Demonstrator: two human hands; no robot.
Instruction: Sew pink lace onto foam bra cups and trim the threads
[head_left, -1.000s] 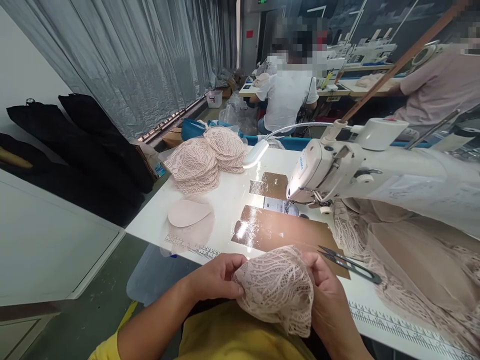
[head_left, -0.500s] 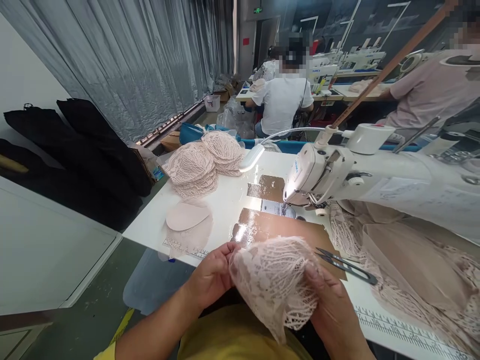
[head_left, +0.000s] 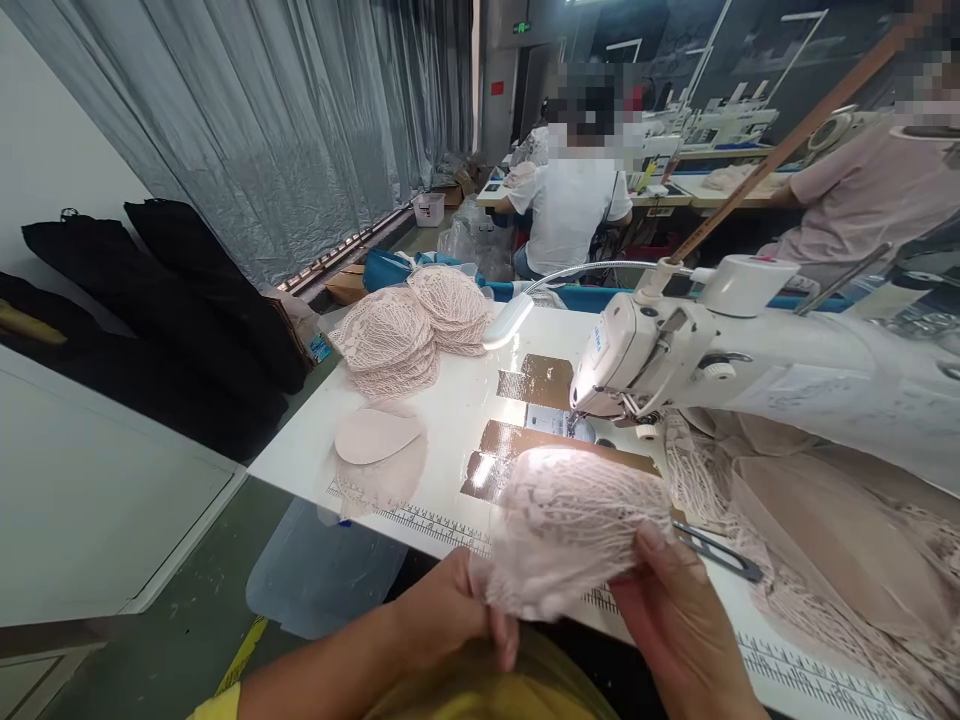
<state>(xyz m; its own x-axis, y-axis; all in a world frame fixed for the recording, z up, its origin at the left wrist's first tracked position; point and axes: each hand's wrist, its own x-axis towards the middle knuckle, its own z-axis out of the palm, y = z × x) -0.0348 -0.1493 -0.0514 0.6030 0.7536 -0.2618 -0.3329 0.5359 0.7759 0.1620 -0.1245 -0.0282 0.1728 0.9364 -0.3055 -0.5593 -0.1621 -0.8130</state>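
Both of my hands hold a pale pink lace cup piece [head_left: 570, 525] just above the near edge of the white sewing table [head_left: 450, 400]. My left hand [head_left: 457, 615] grips its lower left edge with fingers closed. The thumb of my right hand [head_left: 675, 610] presses on its right side. The lace piece sits under the lamp light, in front of the white sewing machine [head_left: 675, 350]. Thread snips [head_left: 716, 555] lie on the table beside my right hand.
Two stacks of lace cups [head_left: 409, 330] and a plain beige pad [head_left: 375, 435] lie at the table's left. Lace fabric [head_left: 825, 530] is heaped at the right under the machine arm. Black bags [head_left: 165, 290] sit at left. Two people work at tables behind.
My hands have lifted the lace piece forward and up over the table edge, and turned it so its rounded side faces up. My left hand slid under its lower edge.
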